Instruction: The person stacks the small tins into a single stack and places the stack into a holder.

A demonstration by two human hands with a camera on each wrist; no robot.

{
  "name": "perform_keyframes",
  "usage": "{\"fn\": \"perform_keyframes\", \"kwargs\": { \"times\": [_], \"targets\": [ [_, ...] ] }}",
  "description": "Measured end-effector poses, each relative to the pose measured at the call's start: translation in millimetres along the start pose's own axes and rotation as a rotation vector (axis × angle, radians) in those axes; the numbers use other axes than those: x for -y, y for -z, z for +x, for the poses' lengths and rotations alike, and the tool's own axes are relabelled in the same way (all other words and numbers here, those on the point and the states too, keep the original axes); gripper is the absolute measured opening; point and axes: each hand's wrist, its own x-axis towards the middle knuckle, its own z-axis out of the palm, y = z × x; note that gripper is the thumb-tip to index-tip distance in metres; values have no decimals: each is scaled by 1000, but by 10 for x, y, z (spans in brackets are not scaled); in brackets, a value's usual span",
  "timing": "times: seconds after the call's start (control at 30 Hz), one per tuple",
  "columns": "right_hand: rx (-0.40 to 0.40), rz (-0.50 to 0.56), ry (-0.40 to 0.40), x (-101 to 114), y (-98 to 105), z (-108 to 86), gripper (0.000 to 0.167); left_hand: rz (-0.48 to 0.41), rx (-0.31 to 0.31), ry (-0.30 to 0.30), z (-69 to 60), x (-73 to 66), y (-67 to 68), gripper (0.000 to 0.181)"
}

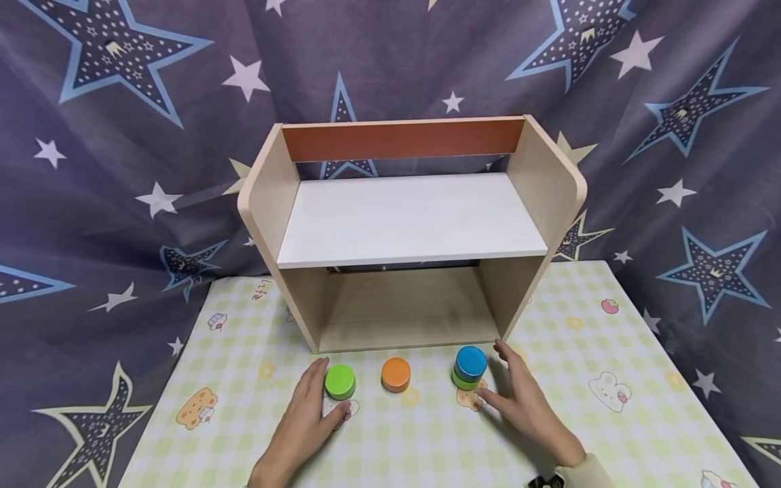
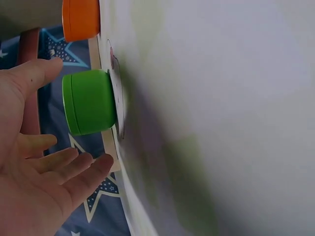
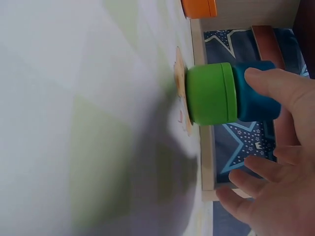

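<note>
On the cloth, a green round lidded pot (image 1: 339, 381) stands at the left. My left hand (image 1: 305, 415) is beside it, fingers along its left side and thumb in front; the left wrist view shows a gap between hand and pot (image 2: 89, 102). At the right, a blue round pot (image 1: 471, 363) sits on top of another green pot (image 1: 466, 381). My right hand (image 1: 527, 404) is spread to the right of this stack. In the right wrist view its thumb overlaps the blue pot (image 3: 261, 101); whether they touch I cannot tell. Neither hand grips anything.
An orange round pot (image 1: 396, 375) stands between the two hands. Behind the pots is a wooden two-level shelf (image 1: 411, 220) with a white upper board. Green checked cloth (image 1: 427, 447) covers the table, and a star-patterned curtain (image 1: 201, 135) hangs behind.
</note>
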Motion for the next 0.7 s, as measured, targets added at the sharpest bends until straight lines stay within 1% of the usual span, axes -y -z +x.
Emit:
{"fn": "perform_keyframes", "kwargs": {
  "times": [0.1,0.3,0.5,0.7],
  "targets": [
    [0,50,3,-38,-36,22,94,-15,-3,-8,20,23,-20,88],
    [19,121,-31,-76,-91,39,91,-48,-9,-2,39,36,-33,86],
    [41,143,-58,-66,-134,47,88,-84,-8,7,44,40,-30,83],
    [55,165,-78,-70,-183,61,88,-80,-27,-10,46,45,-35,81]
  ]
}}
